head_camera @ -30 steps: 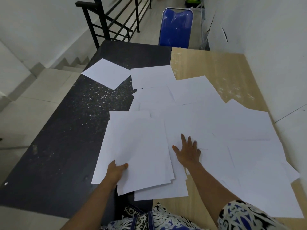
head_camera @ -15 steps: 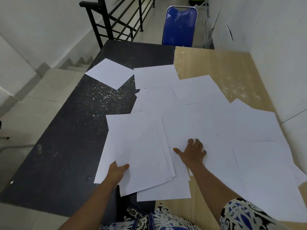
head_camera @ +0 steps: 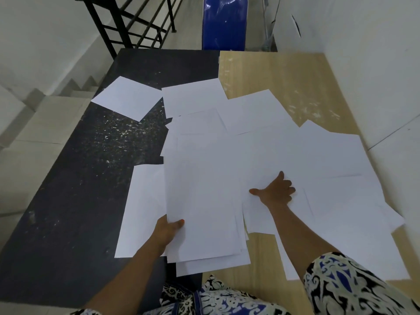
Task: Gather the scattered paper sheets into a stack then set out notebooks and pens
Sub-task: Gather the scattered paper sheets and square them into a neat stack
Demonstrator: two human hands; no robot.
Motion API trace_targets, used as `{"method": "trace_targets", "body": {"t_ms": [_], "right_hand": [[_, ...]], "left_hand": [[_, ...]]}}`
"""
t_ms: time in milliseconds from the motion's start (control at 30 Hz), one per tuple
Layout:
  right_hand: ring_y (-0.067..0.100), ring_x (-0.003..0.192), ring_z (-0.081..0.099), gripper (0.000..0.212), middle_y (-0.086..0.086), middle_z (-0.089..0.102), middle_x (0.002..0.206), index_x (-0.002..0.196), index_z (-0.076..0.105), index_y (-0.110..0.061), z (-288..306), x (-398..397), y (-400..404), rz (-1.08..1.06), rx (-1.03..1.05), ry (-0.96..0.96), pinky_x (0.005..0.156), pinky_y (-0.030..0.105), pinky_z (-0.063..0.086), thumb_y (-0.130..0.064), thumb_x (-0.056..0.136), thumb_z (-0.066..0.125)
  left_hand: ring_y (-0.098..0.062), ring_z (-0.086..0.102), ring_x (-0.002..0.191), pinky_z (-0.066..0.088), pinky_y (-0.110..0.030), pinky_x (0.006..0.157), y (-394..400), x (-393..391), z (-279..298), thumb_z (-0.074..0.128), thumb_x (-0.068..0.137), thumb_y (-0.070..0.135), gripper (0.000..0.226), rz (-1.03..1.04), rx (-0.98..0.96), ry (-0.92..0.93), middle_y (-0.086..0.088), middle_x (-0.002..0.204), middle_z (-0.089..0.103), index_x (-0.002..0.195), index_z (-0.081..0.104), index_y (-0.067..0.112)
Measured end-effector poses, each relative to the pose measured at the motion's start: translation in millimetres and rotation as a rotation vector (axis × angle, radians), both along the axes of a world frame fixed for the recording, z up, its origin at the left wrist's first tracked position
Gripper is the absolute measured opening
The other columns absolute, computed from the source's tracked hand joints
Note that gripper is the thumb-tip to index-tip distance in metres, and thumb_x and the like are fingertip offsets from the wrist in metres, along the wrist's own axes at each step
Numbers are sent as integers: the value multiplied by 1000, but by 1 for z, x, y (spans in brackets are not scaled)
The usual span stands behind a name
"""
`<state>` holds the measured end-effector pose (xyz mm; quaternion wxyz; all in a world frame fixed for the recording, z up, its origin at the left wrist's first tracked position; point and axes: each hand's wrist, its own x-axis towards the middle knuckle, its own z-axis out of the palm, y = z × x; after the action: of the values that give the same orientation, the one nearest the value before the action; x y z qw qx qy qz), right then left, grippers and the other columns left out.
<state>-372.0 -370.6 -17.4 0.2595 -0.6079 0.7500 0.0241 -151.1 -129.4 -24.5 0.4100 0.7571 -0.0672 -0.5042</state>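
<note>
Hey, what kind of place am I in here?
Probably a stair landing indoors, used as a makeshift workspace: a black railing above steps, two tables against a white wall, and a blue chair.

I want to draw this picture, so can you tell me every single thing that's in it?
Paper sheets: many, too overlapped to count, white, spread over both tables.
Lone sheet: one, white, far left on the black table.
Black table: one, speckled, left side.
Wooden table: one, light tan, right side, against the wall.
Chair: one, blue, beyond the tables.
Railing: one, black, top left by the stairs.
Left hand: grips the near pile of sheets.
Right hand: fingers curled onto sheets to the right.
</note>
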Motion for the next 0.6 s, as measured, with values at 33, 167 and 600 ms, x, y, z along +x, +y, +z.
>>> {"method": "trace_targets", "body": {"t_ms": [33, 167, 600], "right_hand": [[39, 133, 28, 128, 22, 24, 146, 151, 3, -16, 0, -1, -3, -13, 6, -19, 104, 51, 36, -49, 60, 87], [37, 131, 33, 115, 21, 30, 142, 146, 18, -11, -2, -8, -8, -71, 46, -24, 102, 50, 36, -48, 61, 86], [37, 147, 5, 125, 19, 2, 160, 152, -6, -9, -9, -14, 10, 92, -15, -30, 116, 52, 17, -64, 70, 72]], "left_hand": [[-27, 63, 96, 51, -38, 85, 1, 0, -1, 67, 89, 10, 43, 12, -2, 11, -11, 115, 65, 131, 55, 5], [-27, 62, 98, 50, -39, 88, 1, -1, 0, 67, 89, 11, 42, 23, -4, 23, -11, 117, 64, 130, 55, 7], [-29, 61, 100, 50, -38, 87, 7, -9, 3, 66, 90, 11, 44, 21, -18, -12, -15, 121, 63, 132, 53, 3]]}}
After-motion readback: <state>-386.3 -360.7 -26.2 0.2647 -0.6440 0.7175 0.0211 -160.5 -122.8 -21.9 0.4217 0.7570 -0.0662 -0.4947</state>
